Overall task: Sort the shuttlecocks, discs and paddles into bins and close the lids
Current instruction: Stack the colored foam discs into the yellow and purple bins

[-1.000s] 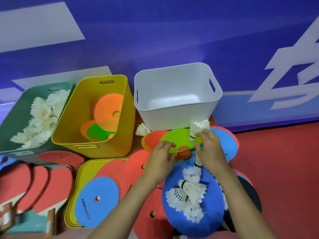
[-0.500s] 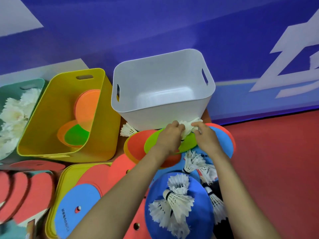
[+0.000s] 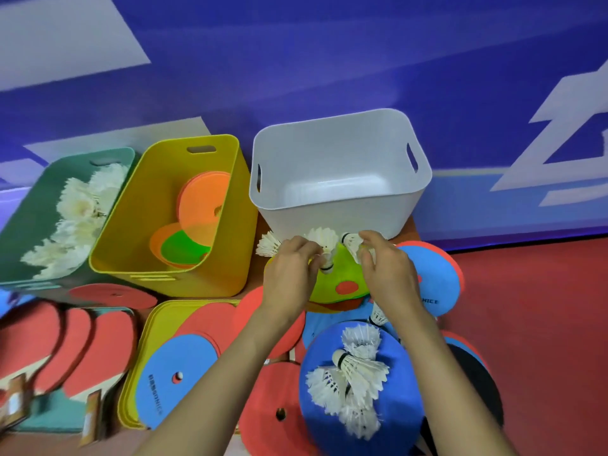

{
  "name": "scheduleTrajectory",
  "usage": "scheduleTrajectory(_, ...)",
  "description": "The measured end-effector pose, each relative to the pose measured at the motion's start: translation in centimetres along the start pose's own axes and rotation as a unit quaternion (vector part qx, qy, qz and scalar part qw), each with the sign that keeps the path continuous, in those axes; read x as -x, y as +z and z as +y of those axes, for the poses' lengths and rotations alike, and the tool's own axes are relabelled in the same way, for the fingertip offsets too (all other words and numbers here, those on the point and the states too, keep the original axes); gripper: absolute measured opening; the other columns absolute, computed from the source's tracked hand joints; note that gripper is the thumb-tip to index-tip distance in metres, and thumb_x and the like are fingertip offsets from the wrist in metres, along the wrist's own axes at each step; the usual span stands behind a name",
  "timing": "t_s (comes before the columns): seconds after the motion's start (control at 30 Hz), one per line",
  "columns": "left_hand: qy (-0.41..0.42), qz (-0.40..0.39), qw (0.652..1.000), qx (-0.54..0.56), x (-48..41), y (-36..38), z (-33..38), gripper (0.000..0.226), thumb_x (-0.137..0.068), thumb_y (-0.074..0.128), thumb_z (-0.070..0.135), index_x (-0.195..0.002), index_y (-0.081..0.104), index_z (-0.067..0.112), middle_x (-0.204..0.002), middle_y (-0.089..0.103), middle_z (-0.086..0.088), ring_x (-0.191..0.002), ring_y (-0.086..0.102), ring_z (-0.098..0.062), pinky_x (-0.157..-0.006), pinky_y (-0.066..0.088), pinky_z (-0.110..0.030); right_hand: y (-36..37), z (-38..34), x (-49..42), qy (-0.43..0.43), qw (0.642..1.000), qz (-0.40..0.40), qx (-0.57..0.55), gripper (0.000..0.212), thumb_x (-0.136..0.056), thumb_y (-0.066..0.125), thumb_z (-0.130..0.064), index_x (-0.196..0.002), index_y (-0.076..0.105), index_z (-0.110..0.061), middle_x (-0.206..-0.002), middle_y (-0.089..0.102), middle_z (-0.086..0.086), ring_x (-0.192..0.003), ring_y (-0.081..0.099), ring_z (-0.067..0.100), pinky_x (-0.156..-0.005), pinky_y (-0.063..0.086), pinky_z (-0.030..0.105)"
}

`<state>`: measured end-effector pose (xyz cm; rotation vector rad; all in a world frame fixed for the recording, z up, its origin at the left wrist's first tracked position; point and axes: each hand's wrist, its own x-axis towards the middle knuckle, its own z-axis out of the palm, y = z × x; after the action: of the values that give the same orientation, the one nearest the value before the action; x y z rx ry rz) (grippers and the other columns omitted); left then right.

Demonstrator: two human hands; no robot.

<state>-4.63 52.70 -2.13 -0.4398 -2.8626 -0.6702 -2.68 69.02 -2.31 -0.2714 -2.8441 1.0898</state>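
My left hand point(image 3: 291, 278) pinches a white shuttlecock point(image 3: 324, 246) above a green disc point(image 3: 340, 279). My right hand point(image 3: 386, 274) pinches a second shuttlecock point(image 3: 352, 243) beside it. Both sit just in front of the empty white bin point(image 3: 339, 179). A third shuttlecock point(image 3: 267, 243) lies left of my left hand. The yellow bin point(image 3: 184, 218) holds orange and green discs. The teal bin point(image 3: 49, 222) holds several shuttlecocks. More shuttlecocks point(image 3: 352, 373) lie on a blue disc point(image 3: 388, 422) near me.
Red paddles point(image 3: 65, 343) lie at the lower left. A yellow lid point(image 3: 144, 366) carries a blue disc point(image 3: 174, 376) and red discs. More red and blue discs point(image 3: 434, 278) are piled around my forearms. A blue banner wall stands behind the bins; red floor spreads to the right.
My left hand reached forward from the green disc's edge and took hold of a shuttlecock. Both hands now each pinch one shuttlecock. The camera view has shifted.
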Motion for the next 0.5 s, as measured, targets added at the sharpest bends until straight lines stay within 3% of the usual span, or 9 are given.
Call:
scheduleTrajectory(0.17,-0.015,0.097,0.995,-0.014,2.6,-5.7,-2.7,0.011,-0.086,0.063,0.026,-0.087,0.067,0.016,-0.09,0.063,0.001,-0.089,0.049,-0.021,-0.066,0.037,-0.028,-0.1,-6.6,2.4,-0.071,0.995,0.034,-0.065,0.028,-0.091,0.057,-0.023,-0.118,0.059,-0.016,-0.112,0.068,0.003,-0.102,0.062,0.026,-0.083,0.046,0.033)
scheduleTrajectory(0.33,-0.019,0.191,0.981,-0.023,4.7,-12.4,-7.6,0.025,-0.085,0.053,0.037,-0.085,0.067,0.016,-0.09,0.065,0.001,-0.09,0.047,-0.02,-0.076,0.037,-0.033,1.6,-14.3,3.6,-0.149,0.983,0.023,-0.104,0.03,-0.085,0.065,-0.03,-0.113,0.06,-0.022,-0.11,0.069,-0.001,-0.102,0.063,0.021,-0.083,0.048,0.033)
scheduleTrajectory(0.5,-0.079,0.225,0.971,-0.014,5.8,-18.2,-13.7,0.021,-0.085,0.056,0.037,-0.086,0.066,0.019,-0.09,0.066,0.005,-0.09,0.057,-0.022,-0.078,0.039,-0.037,5.9,-22.1,3.2,-0.201,0.973,0.017,-0.114,0.031,-0.081,0.071,-0.031,-0.11,0.062,-0.023,-0.108,0.068,-0.003,-0.099,0.063,0.02,-0.081,0.05,0.036)
